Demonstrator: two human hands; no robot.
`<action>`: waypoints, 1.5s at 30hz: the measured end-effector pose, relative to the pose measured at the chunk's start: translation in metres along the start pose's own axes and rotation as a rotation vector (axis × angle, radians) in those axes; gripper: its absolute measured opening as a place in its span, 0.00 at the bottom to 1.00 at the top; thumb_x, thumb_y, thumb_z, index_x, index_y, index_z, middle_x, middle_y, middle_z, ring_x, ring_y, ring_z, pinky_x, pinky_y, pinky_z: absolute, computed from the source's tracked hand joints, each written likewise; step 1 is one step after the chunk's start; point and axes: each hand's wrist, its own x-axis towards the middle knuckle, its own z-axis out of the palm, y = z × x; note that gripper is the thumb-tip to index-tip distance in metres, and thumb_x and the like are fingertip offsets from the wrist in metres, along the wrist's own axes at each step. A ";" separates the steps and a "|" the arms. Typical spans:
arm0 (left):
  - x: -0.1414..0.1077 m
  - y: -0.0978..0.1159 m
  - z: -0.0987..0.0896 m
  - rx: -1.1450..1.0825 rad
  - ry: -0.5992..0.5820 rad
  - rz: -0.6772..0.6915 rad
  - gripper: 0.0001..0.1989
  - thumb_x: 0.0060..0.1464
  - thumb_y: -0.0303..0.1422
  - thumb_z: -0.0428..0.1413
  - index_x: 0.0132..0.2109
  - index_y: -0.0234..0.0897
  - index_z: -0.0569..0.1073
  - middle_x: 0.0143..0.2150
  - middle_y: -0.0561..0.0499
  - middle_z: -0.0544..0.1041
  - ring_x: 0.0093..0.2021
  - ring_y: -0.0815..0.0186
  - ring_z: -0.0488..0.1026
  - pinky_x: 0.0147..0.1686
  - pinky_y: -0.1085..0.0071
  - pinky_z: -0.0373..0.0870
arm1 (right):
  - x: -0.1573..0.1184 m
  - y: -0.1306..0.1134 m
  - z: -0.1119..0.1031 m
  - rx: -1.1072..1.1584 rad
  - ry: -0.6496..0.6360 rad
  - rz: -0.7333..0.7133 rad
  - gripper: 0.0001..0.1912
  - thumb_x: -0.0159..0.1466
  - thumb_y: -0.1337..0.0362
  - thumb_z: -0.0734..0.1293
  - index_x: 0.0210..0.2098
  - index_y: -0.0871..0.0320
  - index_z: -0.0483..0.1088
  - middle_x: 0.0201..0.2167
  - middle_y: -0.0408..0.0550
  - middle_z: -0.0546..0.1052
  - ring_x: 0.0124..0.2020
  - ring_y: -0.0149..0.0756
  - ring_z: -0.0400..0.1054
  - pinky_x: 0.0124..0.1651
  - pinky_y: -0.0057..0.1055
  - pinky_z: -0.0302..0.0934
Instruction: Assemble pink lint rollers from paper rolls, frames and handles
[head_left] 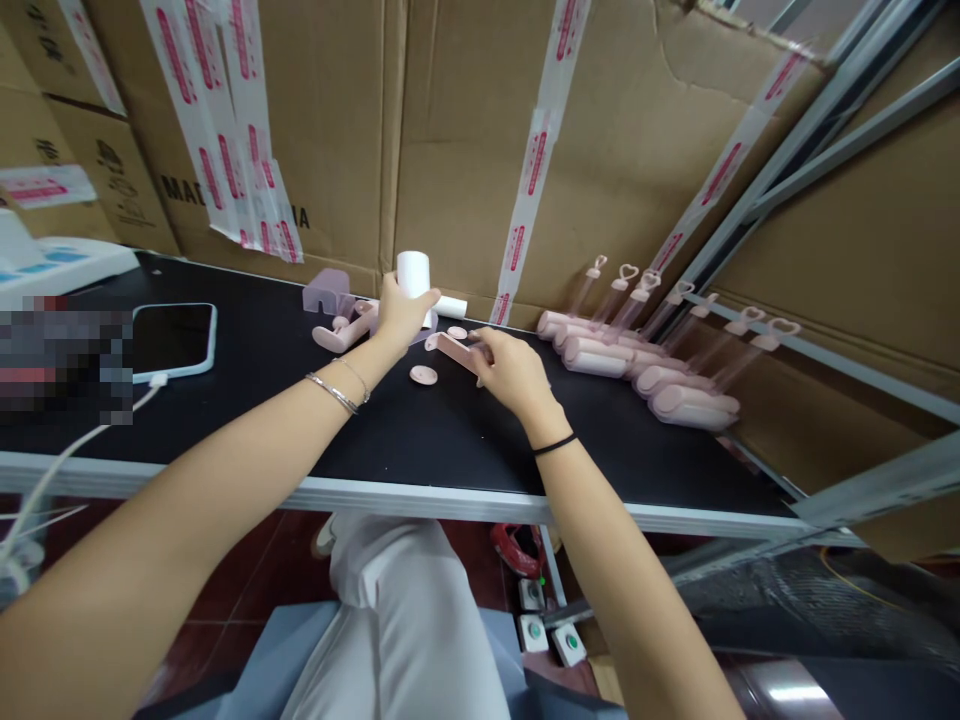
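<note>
1. Cylinder: plain white.
2. Elongated part: pale pink.
3. Oval disc: pale pink.
4. Notched block: translucent lilac.
5. Tabletop: plain black.
6. Cardboard: brown, black lettering.
7. Tape: white, repeating pinkish-red printed bars.
8. Phone rim: pale blue.

Black tabletop with a phone, pink discs, pink cylinders.

1. White cylinder: smooth and plain, held upright just left of the frame's centre, its upper part showing, its lower part largely hidden.
2. Pale pink piece: long and narrow, held slanting near the frame's centre, its free end toward the upper left.
</note>
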 end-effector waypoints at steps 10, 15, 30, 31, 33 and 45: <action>-0.008 -0.010 -0.007 0.877 -0.110 0.513 0.27 0.49 0.27 0.55 0.58 0.30 0.65 0.65 0.32 0.59 0.65 0.43 0.53 0.60 0.47 0.51 | 0.002 0.017 0.010 0.084 -0.229 0.351 0.17 0.61 0.53 0.59 0.33 0.58 0.72 0.36 0.57 0.78 0.37 0.44 0.73 0.39 0.34 0.61; -0.011 -0.016 0.005 0.888 -0.644 0.780 0.17 0.51 0.31 0.56 0.49 0.34 0.72 0.51 0.38 0.74 0.56 0.48 0.67 0.57 0.55 0.57 | 0.005 0.022 0.006 0.192 -0.106 0.367 0.11 0.59 0.63 0.59 0.24 0.56 0.69 0.25 0.50 0.78 0.32 0.39 0.71 0.35 0.29 0.59; -0.012 -0.017 0.012 0.159 -0.341 0.457 0.21 0.53 0.31 0.56 0.54 0.39 0.65 0.45 0.48 0.75 0.45 0.62 0.73 0.49 0.65 0.66 | 0.005 0.016 -0.009 0.391 0.450 0.364 0.07 0.64 0.62 0.57 0.32 0.56 0.63 0.28 0.44 0.73 0.30 0.32 0.64 0.37 0.27 0.56; -0.013 -0.015 0.012 0.073 -0.327 0.407 0.21 0.52 0.31 0.57 0.54 0.39 0.64 0.43 0.49 0.75 0.42 0.64 0.73 0.48 0.66 0.67 | 0.005 0.016 -0.008 0.381 0.418 0.341 0.07 0.64 0.62 0.57 0.31 0.56 0.63 0.27 0.44 0.72 0.29 0.32 0.64 0.36 0.26 0.56; -0.015 -0.010 0.012 -0.096 -0.325 0.312 0.21 0.52 0.31 0.58 0.53 0.40 0.64 0.38 0.51 0.73 0.35 0.67 0.73 0.43 0.68 0.69 | 0.005 0.013 -0.005 0.369 0.340 0.283 0.08 0.64 0.62 0.57 0.32 0.56 0.64 0.26 0.42 0.71 0.28 0.31 0.63 0.36 0.26 0.56; -0.040 0.013 0.012 -0.050 -0.748 0.626 0.28 0.52 0.24 0.46 0.60 0.41 0.66 0.47 0.49 0.76 0.52 0.63 0.71 0.58 0.65 0.61 | 0.014 0.024 0.007 0.696 0.383 0.341 0.22 0.68 0.50 0.48 0.42 0.56 0.66 0.25 0.44 0.71 0.29 0.34 0.67 0.32 0.28 0.61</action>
